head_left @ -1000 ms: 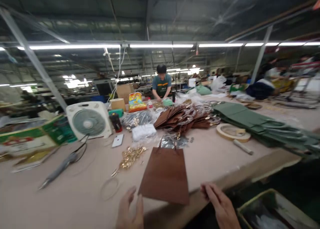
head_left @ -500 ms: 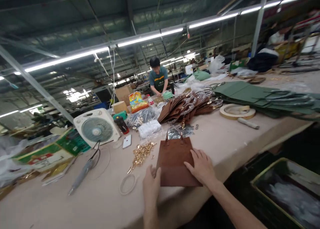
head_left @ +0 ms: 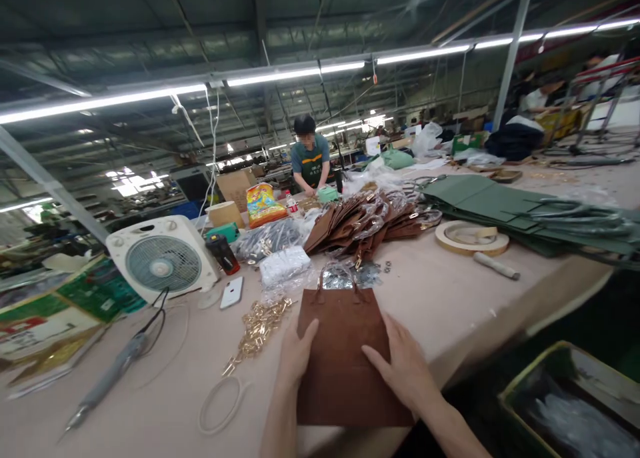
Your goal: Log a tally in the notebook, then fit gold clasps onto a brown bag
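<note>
Tabletop bears gold hardware (brown pile beyond) beside the brown bag, pinched by left hand and right hand.

strip lights glowing under dark roof; pale post right

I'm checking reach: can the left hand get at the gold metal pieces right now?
Probably yes: the gold metal pieces lie just left of the left hand, with nothing visible between. That hand is on the brown bag, so it may need to leave that first.
</note>
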### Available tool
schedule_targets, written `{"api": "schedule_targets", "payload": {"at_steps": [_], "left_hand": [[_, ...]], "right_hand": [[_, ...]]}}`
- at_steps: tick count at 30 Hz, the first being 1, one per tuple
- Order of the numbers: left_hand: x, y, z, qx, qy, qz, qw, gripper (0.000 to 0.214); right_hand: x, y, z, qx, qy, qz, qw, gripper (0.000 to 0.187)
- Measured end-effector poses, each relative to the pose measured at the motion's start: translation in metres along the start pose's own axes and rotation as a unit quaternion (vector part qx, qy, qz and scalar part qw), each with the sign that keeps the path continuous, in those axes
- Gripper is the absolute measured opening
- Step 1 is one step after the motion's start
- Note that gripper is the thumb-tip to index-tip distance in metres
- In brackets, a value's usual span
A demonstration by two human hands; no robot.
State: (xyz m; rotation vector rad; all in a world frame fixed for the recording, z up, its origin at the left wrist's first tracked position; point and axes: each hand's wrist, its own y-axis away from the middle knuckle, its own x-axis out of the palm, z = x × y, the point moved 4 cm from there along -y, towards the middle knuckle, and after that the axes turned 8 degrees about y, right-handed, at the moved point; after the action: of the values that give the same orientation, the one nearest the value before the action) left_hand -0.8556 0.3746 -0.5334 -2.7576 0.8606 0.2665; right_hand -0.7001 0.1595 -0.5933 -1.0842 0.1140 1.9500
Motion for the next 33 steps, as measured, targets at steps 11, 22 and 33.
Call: {"api": "schedule_targets", "payload": {"at_steps": [11, 22, 33], "left_hand": [[0.025, 0.117, 0.056, -0.067, 0.04, -0.068, 0.995, 0.068], [0.014, 0.106, 0.024, -0.066, -0.208, -0.011, 0.976, 0.062], [0.016, 0.058, 0.039, 0.082, -0.242, -0.012, 0.967, 0.052]], "right_hand": [[-0.022, -0.01, -0.043, 0.1, -0.265, 0.061, 0.957, 0.084], [0.005, -0.045, -0.061, -0.01, -0.054, 0.1, 0.993, 0.08], [0.014, -0.054, -0.05, -0.101, 0.022, 0.067, 0.992, 0.067]]}}
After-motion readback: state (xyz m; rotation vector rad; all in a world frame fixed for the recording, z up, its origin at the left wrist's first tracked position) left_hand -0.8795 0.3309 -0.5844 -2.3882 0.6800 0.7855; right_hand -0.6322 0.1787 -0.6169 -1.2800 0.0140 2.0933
